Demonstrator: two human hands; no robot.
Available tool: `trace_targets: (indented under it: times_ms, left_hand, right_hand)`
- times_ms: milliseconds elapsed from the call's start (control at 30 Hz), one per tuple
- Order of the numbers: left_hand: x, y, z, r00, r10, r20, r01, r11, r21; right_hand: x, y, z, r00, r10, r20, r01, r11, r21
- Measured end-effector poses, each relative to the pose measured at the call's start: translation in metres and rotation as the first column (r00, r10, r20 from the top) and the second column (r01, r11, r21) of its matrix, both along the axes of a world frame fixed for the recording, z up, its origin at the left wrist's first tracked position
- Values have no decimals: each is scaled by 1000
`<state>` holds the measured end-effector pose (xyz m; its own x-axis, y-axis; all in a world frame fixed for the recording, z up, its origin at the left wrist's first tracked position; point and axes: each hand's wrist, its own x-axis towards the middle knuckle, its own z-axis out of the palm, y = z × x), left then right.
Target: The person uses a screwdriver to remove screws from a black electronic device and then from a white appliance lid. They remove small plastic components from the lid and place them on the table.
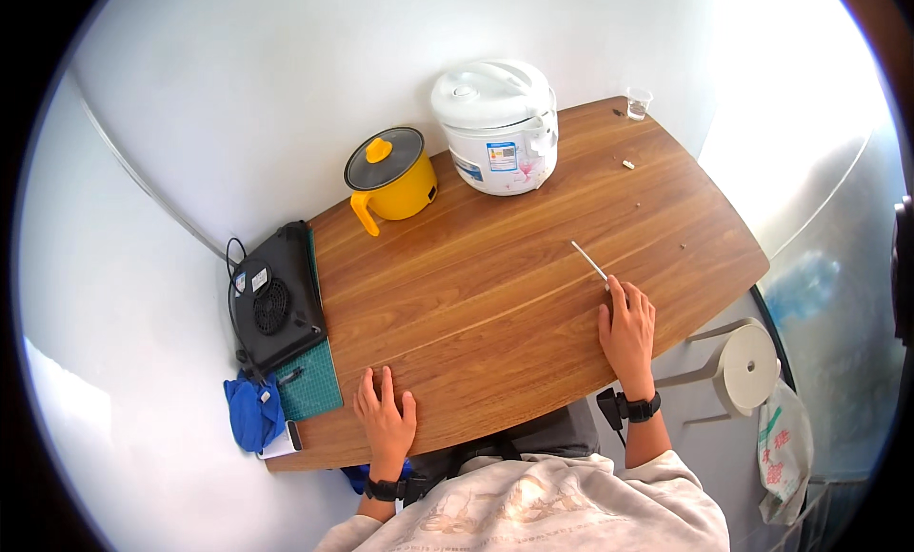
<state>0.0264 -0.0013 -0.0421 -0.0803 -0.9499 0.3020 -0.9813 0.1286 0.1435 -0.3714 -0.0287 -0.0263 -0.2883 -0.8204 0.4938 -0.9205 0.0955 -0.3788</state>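
My left hand [386, 419] lies flat on the wooden table [495, 295] near its front edge, fingers apart, holding nothing. My right hand [628, 331] rests palm down further right, its fingertips touching the near end of a thin metal rod or tool [589, 261] that lies on the tabletop and points away from me. Whether the fingers pinch it cannot be told. Both wrists wear black bands.
A white rice cooker [497, 125] and a yellow lidded pot [390, 176] stand at the back. A black appliance [274, 304] on a green mat [314, 381], a blue cloth [251, 414], a small clear cup [638, 102], a white stool [747, 366].
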Motion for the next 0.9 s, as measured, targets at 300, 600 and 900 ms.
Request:
trace_targets:
  times_ms: [300, 600, 900]
  left_hand:
    - [-2, -3, 6, 999, -19, -49, 18, 1000, -20]
    - [2, -1, 5, 986, -36, -161, 33, 999, -23]
    - [22, -35, 46, 901, -39, -432, 122, 979, 165]
  right_hand:
    - [-2, 0, 2, 999, 21, 34, -22, 1000, 5]
    - [0, 0, 5, 1000, 16, 25, -16, 1000, 20]
    - [-2, -1, 4, 999, 21, 28, -21, 999, 31]
